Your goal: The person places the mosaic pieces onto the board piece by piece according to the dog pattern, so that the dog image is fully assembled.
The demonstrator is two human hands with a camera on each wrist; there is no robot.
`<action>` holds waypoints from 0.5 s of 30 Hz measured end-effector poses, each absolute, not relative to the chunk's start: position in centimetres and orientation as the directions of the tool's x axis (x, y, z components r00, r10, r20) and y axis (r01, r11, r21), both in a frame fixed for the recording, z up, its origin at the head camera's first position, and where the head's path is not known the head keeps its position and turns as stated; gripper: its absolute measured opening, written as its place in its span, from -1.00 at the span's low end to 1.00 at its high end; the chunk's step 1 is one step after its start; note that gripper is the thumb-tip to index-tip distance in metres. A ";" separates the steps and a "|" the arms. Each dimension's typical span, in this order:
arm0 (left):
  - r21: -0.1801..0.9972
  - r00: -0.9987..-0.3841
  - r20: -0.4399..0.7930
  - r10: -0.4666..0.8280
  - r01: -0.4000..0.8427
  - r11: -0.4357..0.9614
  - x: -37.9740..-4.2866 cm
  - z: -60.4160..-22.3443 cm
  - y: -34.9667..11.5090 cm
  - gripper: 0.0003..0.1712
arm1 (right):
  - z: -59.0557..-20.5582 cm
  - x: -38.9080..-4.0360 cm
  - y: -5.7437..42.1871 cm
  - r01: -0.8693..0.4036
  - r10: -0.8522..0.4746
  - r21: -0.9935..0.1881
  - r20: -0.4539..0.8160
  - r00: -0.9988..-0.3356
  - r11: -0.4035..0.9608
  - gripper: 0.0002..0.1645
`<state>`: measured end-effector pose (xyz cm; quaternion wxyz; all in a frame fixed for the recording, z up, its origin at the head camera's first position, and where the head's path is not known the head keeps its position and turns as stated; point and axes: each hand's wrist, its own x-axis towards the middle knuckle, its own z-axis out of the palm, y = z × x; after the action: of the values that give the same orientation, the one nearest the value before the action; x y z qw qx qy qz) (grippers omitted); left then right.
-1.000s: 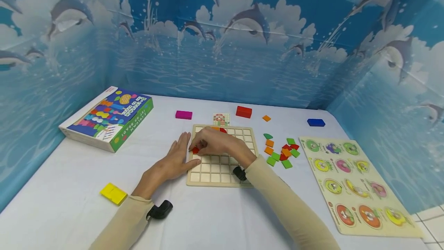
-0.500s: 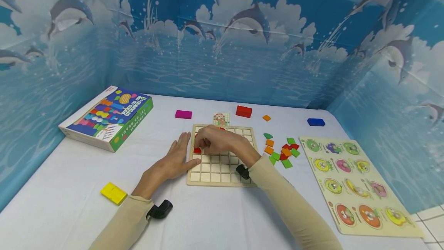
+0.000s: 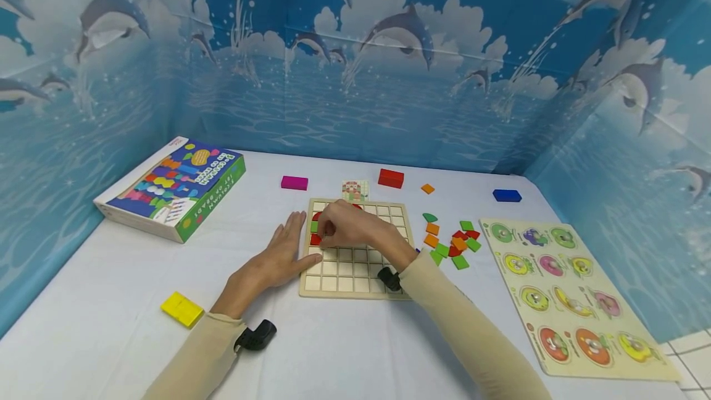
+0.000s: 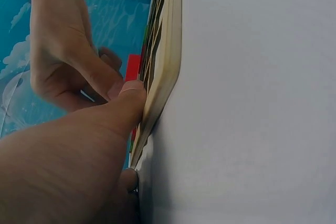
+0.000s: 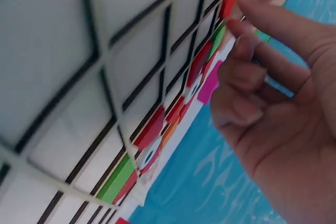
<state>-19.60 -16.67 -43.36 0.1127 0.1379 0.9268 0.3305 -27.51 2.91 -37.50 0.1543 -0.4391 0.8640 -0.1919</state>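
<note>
A wooden grid board (image 3: 355, 295) lies in front of me, with red, green and other coloured tiles in its far and left cells. My left hand (image 3: 280, 258) lies flat along the board's left side, its thumb at the board's edge. My right hand (image 3: 350, 225) is over the board's left part, thumb and forefinger pinching a red tile (image 3: 315, 239). In the left wrist view this red tile (image 4: 133, 66) stands up from the board beside the right fingertips. A green tile (image 3: 314, 227) shows just beyond it. The right hand covers some of the far cells.
Loose green, orange and red tiles (image 3: 460, 262) lie right of the board. A picture card (image 3: 355, 190) and a red block (image 3: 391, 178) are behind it. A fruit puzzle board (image 3: 572, 301) lies at right, a box (image 3: 172, 187) at left, a yellow block (image 3: 182, 309) front left.
My right hand has shifted slightly to the right and back, uncovering the green and red tiles in the board's left column. The left hand has stayed in place.
</note>
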 end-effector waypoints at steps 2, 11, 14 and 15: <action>0.641 -0.938 -0.123 0.324 0.174 0.747 -19.6 -43.3 -16.6 0.18 | -37.6 -27.2 2.7 -0.670 -0.792 -0.476 -0.100 -0.603 0.570 -0.96; 0.645 -0.939 -0.132 0.318 0.162 0.747 -19.6 -43.2 -16.6 0.17 | -38.5 -26.0 1.1 -0.484 -0.606 -0.501 -0.105 -0.788 0.717 -0.69; 0.646 -0.938 -0.128 0.323 0.169 0.745 -19.6 -43.2 -16.6 0.17 | -38.6 -25.8 0.8 -0.443 -0.564 -0.501 -0.112 -0.818 0.743 -0.57; 0.647 -0.937 -0.125 0.327 0.173 0.743 -19.6 -43.2 -16.5 0.17 | -38.6 -25.8 0.8 -0.430 -0.552 -0.502 -0.118 -0.825 0.750 -0.55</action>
<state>-19.59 -16.54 -43.24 0.1160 0.1350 0.9263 0.3321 -25.76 0.80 -38.65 0.1306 -0.2652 0.9263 -0.2335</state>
